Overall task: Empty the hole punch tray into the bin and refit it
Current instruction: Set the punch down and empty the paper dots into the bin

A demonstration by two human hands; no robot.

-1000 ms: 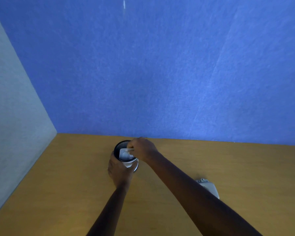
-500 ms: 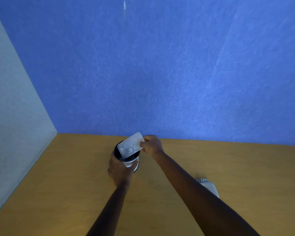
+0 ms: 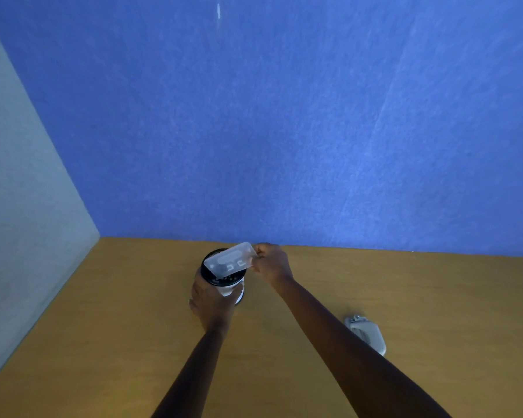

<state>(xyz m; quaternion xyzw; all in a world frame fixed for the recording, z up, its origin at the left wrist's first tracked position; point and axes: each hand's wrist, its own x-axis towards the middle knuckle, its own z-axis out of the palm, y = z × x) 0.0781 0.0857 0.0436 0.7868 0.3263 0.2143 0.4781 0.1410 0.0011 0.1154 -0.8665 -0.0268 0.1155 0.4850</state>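
A small round bin [image 3: 224,280] with a black mesh rim and white body stands on the wooden desk [image 3: 133,327]. My left hand [image 3: 210,300] grips its near side. My right hand [image 3: 271,262] pinches one end of the clear plastic hole punch tray [image 3: 230,260], which is tilted over the bin's mouth with its open side toward me. The grey hole punch [image 3: 367,333] lies on the desk to the right, partly hidden behind my right forearm.
A blue felt partition [image 3: 284,131] rises along the desk's back edge. A grey partition [image 3: 18,206] closes the left side. The bin stands close to the back edge.
My right hand lifted the tray out of the bin's mouth and turned it up, so that it is now tilted above the rim. The left hand and bin stayed put.
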